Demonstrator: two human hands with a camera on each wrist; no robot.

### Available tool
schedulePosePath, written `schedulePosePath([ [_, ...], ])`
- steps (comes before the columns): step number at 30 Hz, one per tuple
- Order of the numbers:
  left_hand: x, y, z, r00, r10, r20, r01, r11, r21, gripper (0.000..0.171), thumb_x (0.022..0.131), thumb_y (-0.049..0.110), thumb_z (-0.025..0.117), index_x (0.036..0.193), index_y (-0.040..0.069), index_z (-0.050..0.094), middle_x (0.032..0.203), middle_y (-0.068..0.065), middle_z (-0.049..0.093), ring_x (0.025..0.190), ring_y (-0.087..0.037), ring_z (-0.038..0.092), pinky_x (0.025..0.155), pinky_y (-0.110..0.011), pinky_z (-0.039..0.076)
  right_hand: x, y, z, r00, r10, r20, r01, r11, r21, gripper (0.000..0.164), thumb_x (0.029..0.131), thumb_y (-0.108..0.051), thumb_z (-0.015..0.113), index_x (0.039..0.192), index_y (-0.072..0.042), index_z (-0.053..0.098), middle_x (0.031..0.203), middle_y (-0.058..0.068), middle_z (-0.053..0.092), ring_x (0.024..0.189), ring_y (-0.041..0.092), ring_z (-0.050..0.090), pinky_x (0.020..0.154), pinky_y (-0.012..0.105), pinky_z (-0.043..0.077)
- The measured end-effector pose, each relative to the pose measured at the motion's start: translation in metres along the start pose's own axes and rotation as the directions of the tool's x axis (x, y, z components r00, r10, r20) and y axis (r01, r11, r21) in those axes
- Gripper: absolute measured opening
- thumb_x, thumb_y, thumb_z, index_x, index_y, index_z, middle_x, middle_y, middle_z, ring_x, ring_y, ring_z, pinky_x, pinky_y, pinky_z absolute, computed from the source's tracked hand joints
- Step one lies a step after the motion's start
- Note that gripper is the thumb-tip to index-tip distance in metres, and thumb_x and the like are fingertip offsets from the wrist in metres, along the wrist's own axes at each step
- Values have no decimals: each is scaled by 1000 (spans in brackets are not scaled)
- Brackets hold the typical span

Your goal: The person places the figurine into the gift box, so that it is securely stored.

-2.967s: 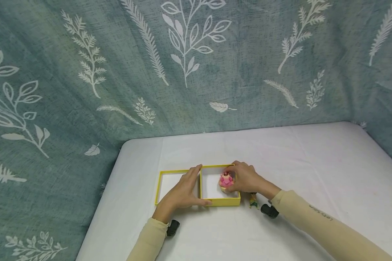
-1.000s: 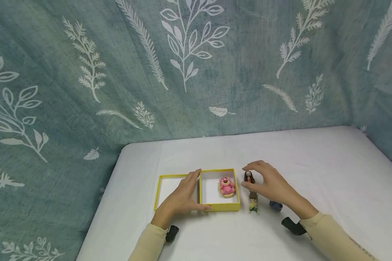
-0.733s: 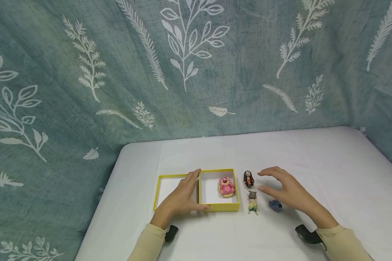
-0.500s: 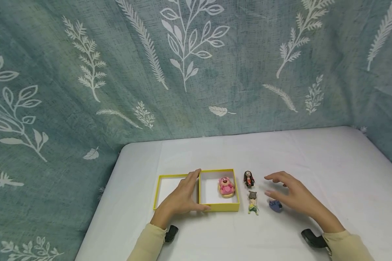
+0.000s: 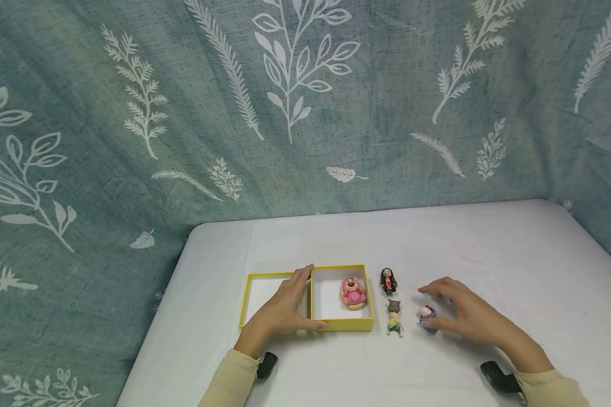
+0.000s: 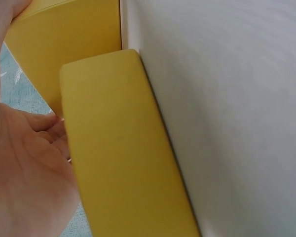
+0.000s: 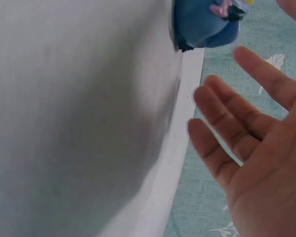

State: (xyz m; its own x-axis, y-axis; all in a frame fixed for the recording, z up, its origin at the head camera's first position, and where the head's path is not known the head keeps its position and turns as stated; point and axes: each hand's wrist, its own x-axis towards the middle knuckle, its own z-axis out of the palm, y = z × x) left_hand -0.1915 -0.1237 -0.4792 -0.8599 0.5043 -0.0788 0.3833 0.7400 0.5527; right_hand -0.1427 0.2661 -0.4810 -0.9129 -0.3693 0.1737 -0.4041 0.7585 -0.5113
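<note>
My left hand (image 5: 282, 308) holds the yellow-rimmed box (image 5: 348, 324), thumb at its near wall and fingers at its far left corner; the left wrist view shows the hand (image 6: 32, 173) behind the yellow card walls. Inside the box, at its right side, sits a pink bear figurine (image 5: 353, 294) on a pale ring-like base. My right hand (image 5: 470, 314) is spread at a small blue figurine (image 5: 424, 325), its thumb overlapping the toy in the head view. In the right wrist view the fingers (image 7: 214, 108) stand apart from this blue toy (image 7: 202, 24).
A yellow-rimmed lid or second tray (image 5: 245, 299) lies left of the box, partly behind the left hand. Between box and right hand lie a dark-haired figurine (image 5: 387, 281) and a figurine with a grey-brown head and green-yellow lower part (image 5: 394, 319). A white cloth covers the table (image 5: 336, 367).
The right hand has let go of the pink bear inside the box and moved right to the blue figurine, which now shows a pale part. The left hand has stayed on the box.
</note>
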Motion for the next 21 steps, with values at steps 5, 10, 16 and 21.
schedulePosePath([
  [5,0,0,1,1000,6,-1,-6,1000,-3,126,65,68,79,158,20,10,162,-4,22,147,-29,25,115,-51,32,-2,2,2,998,3,57,-2,1000,-23,58,74,-53,80,116,-15,68,114,-2,61,107,26,59,91,52,50],
  [10,-1,1,0,1000,11,-2,-11,1000,-14,126,65,68,79,158,21,10,161,-3,23,146,-30,28,114,-51,33,-4,2,5,997,-2,77,6,999,-54,55,73,-55,80,113,-19,69,111,-7,61,106,24,59,90,51,51],
  [16,-1,1,1,1000,16,-4,-16,1000,-4,126,65,68,79,158,22,9,162,-4,22,145,-31,29,113,-52,35,-5,3,6,997,-28,71,33,997,-70,46,72,-47,83,110,-25,69,107,-12,57,102,17,58,88,45,51],
  [21,0,0,0,1000,15,-4,-15,1000,-3,126,65,68,79,158,20,9,162,-5,23,146,-32,28,114,-52,34,-5,2,7,996,-52,71,58,995,-85,48,71,-48,84,111,-26,69,108,-12,56,102,14,56,87,43,52],
])
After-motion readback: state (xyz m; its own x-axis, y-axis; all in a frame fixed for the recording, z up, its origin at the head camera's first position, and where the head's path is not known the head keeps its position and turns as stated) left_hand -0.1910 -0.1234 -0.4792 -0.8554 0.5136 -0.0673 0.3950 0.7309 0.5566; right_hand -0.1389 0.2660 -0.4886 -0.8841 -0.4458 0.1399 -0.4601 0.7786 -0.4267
